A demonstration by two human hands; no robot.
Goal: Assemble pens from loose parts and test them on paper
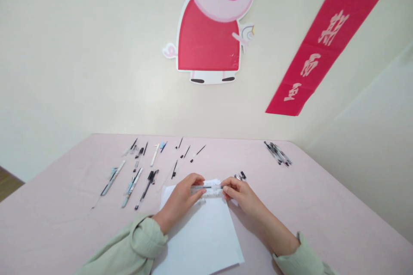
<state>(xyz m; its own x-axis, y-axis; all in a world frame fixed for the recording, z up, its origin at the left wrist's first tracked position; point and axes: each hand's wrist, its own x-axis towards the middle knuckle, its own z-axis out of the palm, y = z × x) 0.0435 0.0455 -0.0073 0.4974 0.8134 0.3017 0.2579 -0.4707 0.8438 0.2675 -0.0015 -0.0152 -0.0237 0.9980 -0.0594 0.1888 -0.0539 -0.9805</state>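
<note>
Both hands hold one clear-barrelled pen (211,187) level above the upper part of a white paper sheet (203,232). My left hand (187,191) is closed round the barrel's left end, thumb below and fingers above. At the pen's dark right end, my right hand (238,191) pinches with thumb and fingertips. A dark refill shows inside the barrel. Just beyond the right hand lie a black pen cap (243,175) and small parts beside it. Faint marks are on the paper behind the pen.
Left of the paper lie several pens and parts, among them a patterned pen (112,178), a blue-white pen (132,187) and a black pen (146,190). Thin refills (187,151) lie farther back. A pile of pens (278,153) sits at the back right. The pink-covered table (306,206) meets the wall.
</note>
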